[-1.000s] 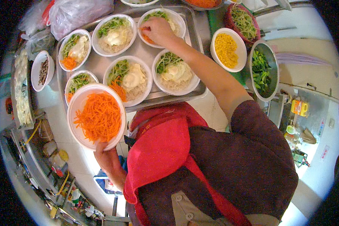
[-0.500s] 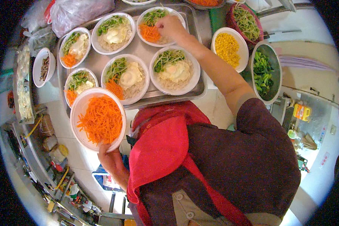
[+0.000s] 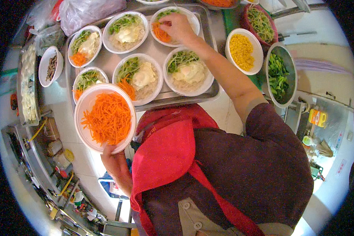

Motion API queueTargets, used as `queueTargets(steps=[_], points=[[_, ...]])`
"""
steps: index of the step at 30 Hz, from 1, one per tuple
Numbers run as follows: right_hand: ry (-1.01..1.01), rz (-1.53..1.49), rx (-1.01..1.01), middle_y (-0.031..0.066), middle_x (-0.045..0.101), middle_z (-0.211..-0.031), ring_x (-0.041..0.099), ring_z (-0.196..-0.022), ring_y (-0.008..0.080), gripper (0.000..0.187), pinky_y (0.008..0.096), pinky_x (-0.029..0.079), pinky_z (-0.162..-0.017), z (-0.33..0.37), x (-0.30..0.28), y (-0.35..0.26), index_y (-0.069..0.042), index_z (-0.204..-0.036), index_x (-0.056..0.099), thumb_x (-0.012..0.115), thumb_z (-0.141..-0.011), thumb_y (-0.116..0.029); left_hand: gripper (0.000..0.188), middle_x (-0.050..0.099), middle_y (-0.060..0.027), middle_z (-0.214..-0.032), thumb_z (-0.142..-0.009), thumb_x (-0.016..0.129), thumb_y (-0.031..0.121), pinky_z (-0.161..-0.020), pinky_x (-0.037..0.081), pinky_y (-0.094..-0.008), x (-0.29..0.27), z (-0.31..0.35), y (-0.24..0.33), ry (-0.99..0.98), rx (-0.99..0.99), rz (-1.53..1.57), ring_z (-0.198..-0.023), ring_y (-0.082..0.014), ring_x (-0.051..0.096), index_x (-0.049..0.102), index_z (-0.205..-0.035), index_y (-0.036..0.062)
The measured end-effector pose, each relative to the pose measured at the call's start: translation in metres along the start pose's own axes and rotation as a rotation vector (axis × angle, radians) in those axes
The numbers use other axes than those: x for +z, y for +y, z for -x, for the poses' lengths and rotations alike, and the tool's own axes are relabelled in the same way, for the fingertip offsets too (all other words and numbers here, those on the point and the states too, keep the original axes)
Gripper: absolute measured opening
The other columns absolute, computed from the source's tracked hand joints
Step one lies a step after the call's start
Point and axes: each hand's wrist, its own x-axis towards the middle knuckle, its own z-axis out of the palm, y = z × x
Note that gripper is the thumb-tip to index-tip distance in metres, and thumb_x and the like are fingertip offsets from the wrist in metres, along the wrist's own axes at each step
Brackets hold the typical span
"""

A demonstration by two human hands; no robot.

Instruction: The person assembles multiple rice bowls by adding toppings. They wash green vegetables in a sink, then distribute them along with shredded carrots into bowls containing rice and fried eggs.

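Note:
My left hand [image 3: 116, 163] grips the lower rim of a white bowl [image 3: 78, 124] heaped with shredded carrot [image 3: 107, 118], tilted in front of the tray's left corner. Over the far right bowl on the metal tray [image 3: 109, 65], my right hand [image 3: 181, 30] has its thumb and forefinger apart, just above a small pile of shredded carrot [image 3: 160, 33]. That bowl also holds greens and rice. Several more bowls stand on the tray with rice, green sprouts and egg [image 3: 142, 78]. The near left one is partly hidden by the carrot bowl.
Right of the tray are a bowl of corn [image 3: 242, 51], a metal bowl of leafy greens [image 3: 278, 78] and a red basket of sprouts [image 3: 259, 25]. On the left are a bowl of brown strips [image 3: 51, 67], a long tray of pale food [image 3: 28, 84] and plastic bags [image 3: 86, 13].
My right fingers, closer together at the carrot before, have parted over the same bowl. My left hand still holds the carrot bowl, now slightly higher. The whole view has shifted slightly.

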Motion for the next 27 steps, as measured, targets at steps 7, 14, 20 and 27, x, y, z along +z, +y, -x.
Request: queueTargets(steps=[7, 14, 20, 27], points=[[-0.06, 0.156, -0.066, 0.0137, 0.064, -0.085, 0.061, -0.078, 0.0289, 0.017, 0.0365, 0.048, -0.072, -0.002, -0.003, -0.035, -0.008, -0.089, 0.068, 0.06, -0.076, -0.017, 0.067, 0.045, -0.019, -0.123, -0.065, 0.053, 0.004, -0.094, 0.042, -0.0404, -0.006, -0.004, 0.008, -0.081, 0.035, 0.07, -0.111, -0.0304, 0.049, 0.031, -0.128, -0.0051], [-0.621, -0.348, -0.364, 0.0152, 0.063, -0.085, 0.061, -0.079, 0.0305, 0.026, 0.037, 0.049, -0.07, 0.037, -0.02, -0.191, -0.002, -0.085, 0.066, 0.064, -0.076, -0.026, 0.059, 0.046, -0.0186, -0.122, -0.07, 0.05, -0.001, -0.094, 0.041, -0.0387, 0.018, -0.009, 0.018, -0.116, 0.034, 0.027, -0.11, -0.0297, 0.049, 0.033, -0.126, -0.0062], [-0.646, 0.129, -0.4, 0.028, 0.056, -0.089, 0.058, -0.082, 0.0397, 0.052, 0.0443, 0.048, -0.073, 0.076, 0.021, -0.234, 0.002, -0.097, 0.054, 0.07, -0.068, -0.037, 0.057, 0.048, -0.0174, -0.121, -0.072, 0.053, 0.003, -0.094, 0.041, -0.0388, 0.032, -0.013, 0.022, -0.155, 0.112, -0.019, -0.111, -0.0289, 0.05, 0.036, -0.126, -0.0047], [-0.45, -0.087, -0.456, 0.022, 0.059, -0.084, 0.059, -0.075, 0.0365, 0.036, 0.0406, 0.048, -0.07, 0.069, 0.039, -0.22, -0.002, -0.097, 0.059, 0.069, -0.065, -0.017, 0.055, 0.05, -0.0169, -0.117, -0.071, 0.051, 0.002, -0.09, 0.044, -0.0379, 0.03, -0.028, 0.032, -0.182, 0.054, -0.036, -0.108, -0.029, 0.051, 0.037, -0.124, -0.0042]])
